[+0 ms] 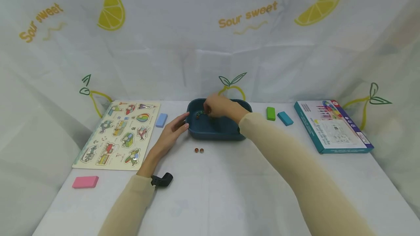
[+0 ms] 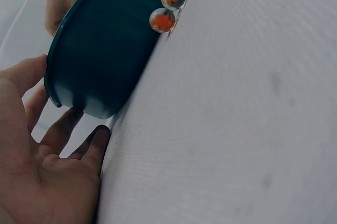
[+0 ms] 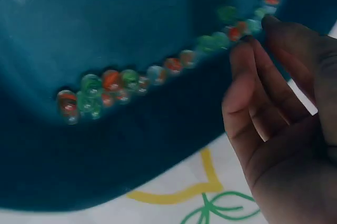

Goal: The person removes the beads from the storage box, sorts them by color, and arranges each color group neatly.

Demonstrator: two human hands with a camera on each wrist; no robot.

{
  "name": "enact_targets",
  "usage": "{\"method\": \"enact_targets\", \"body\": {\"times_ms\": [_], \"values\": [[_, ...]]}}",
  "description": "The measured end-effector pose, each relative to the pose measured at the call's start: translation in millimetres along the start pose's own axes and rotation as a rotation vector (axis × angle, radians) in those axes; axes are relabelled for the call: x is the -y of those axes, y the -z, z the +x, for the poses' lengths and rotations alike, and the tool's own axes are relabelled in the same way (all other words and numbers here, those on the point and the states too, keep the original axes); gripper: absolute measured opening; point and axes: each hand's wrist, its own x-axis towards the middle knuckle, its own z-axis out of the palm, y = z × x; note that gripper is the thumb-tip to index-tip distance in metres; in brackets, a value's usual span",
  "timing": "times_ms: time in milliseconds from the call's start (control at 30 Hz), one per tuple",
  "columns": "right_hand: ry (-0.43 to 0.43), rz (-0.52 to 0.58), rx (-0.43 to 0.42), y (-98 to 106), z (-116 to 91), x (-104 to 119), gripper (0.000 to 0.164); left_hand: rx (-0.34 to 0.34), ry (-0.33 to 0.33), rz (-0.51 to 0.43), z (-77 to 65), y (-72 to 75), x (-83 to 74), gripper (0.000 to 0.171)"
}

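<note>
A dark teal plastic basin [image 1: 216,134] stands at the middle back of the table. My left hand [image 1: 172,134] touches its left end, fingers spread and fairly straight against the rim and outer wall in the left wrist view. Inside the basin, my right hand [image 1: 218,105] reaches down with bent fingers. In the right wrist view its thumb and fingertips are apart beside a row of glass marbles [image 3: 157,74], orange, green and clear, along the basin's edge; no marble is plainly held. Two orange-centred marbles [image 2: 162,20] rest on the table just in front of the basin.
A picture puzzle board [image 1: 121,134] lies left, with a blue block [image 1: 161,120] beside it and a pink block [image 1: 85,182] in front. To the right are a green block [image 1: 270,113], a darker blue block [image 1: 285,118] and a flat box [image 1: 333,126]. White printed cloth hangs behind.
</note>
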Motion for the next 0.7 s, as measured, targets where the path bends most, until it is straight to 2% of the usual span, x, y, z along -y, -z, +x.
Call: {"method": "enact_targets", "body": {"times_ms": [167,433,567,700], "values": [[-0.076,-0.099,0.073,-8.3,7.4,1.4,0.028,0.005,-0.007,0.011,0.3,0.8,-1.8,0.056],[-0.078,-0.098,0.096,-11.9,8.5,1.5,0.028,0.001,-0.001,-0.001,-0.9,-0.8,0.8,0.056],[-0.06,-0.023,0.025,-7.2,1.5,-0.7,0.021,0.002,0.0,-0.006,-1.5,-1.1,0.5,0.056],[0.042,0.111,-0.123,-3.5,-14.7,7.6,0.019,-0.001,-0.005,-0.003,-1.9,1.5,-0.9,0.055]]}}
